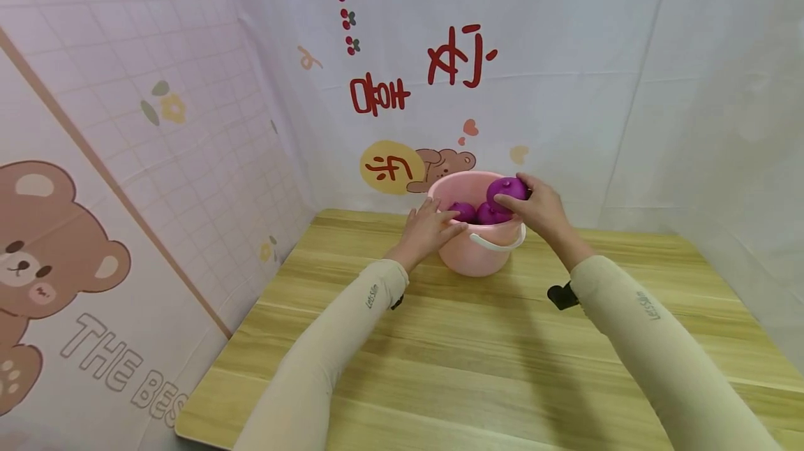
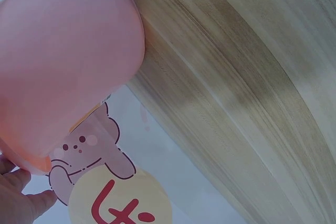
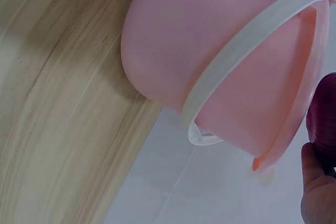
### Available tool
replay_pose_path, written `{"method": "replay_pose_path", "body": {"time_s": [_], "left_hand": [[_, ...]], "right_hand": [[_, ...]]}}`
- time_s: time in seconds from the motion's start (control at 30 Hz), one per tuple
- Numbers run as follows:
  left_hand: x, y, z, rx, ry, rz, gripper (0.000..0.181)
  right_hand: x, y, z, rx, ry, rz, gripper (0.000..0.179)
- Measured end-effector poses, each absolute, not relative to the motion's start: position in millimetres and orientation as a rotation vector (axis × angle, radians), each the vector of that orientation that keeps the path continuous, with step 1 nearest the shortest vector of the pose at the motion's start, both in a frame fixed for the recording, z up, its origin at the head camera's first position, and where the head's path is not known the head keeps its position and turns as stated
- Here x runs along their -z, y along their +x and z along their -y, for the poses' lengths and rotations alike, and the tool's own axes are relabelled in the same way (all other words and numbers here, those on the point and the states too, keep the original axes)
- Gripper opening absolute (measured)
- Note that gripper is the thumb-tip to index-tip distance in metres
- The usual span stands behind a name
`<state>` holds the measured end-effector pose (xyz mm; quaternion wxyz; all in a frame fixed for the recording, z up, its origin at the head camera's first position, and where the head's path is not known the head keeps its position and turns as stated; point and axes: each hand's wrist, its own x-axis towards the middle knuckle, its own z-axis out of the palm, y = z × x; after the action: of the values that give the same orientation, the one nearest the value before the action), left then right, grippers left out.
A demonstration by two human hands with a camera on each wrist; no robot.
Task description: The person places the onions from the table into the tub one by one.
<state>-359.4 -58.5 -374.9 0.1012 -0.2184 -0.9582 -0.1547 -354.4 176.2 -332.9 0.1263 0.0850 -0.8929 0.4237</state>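
A pink bucket (image 1: pixel 475 255) with a white handle (image 1: pixel 500 244) stands upright on the wooden table. Its rim is gripped at the left by my left hand (image 1: pixel 427 229), with fingers reaching over the edge. My right hand (image 1: pixel 541 211) holds a round purple onion (image 1: pixel 507 190) at the right side of the opening; a small nub shows on top. Two more purple onions lie inside, one at the left (image 1: pixel 463 211) and one at the right (image 1: pixel 490 214). In the right wrist view the held onion (image 3: pixel 323 116) appears beside the rim, with fine lines on its skin.
The wood-grain table (image 1: pixel 402 381) extends around the bucket and meets a printed cloth backdrop (image 1: pixel 565 123) behind. Another printed cloth (image 1: pixel 125 158) hangs along the left side. The white handle hangs down on the near right side of the bucket.
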Motion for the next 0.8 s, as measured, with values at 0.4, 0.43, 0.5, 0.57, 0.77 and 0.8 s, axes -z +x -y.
{"method": "replay_pose_path", "body": {"time_s": [0.4, 0.43, 0.5, 0.57, 0.77, 0.8], "left_hand": [[374.6, -359.0, 59.5, 0.475, -0.674, 2.801, 0.053], [374.4, -358.7, 59.4, 0.474, -0.674, 2.802, 0.053], [374.7, -358.9, 59.1, 0.462, -0.663, 2.815, 0.055], [374.9, -359.0, 58.7, 0.457, -0.653, 2.824, 0.056], [375.6, -359.6, 58.3, 0.442, -0.652, 2.818, 0.056], [375.5, -359.5, 58.4, 0.442, -0.653, 2.815, 0.055]], "right_hand": [[337.7, -352.3, -168.6, -1.394, 0.305, 2.585, 0.084], [337.5, -352.1, -168.9, -1.397, 0.3, 2.587, 0.085], [337.3, -351.9, -169.3, -1.398, 0.297, 2.587, 0.085], [337.5, -351.2, -170.0, -1.401, 0.296, 2.583, 0.085], [338.6, -348.1, -173.6, -1.377, 0.303, 2.587, 0.084], [338.8, -347.6, -174.4, -1.37, 0.304, 2.589, 0.084]]}}
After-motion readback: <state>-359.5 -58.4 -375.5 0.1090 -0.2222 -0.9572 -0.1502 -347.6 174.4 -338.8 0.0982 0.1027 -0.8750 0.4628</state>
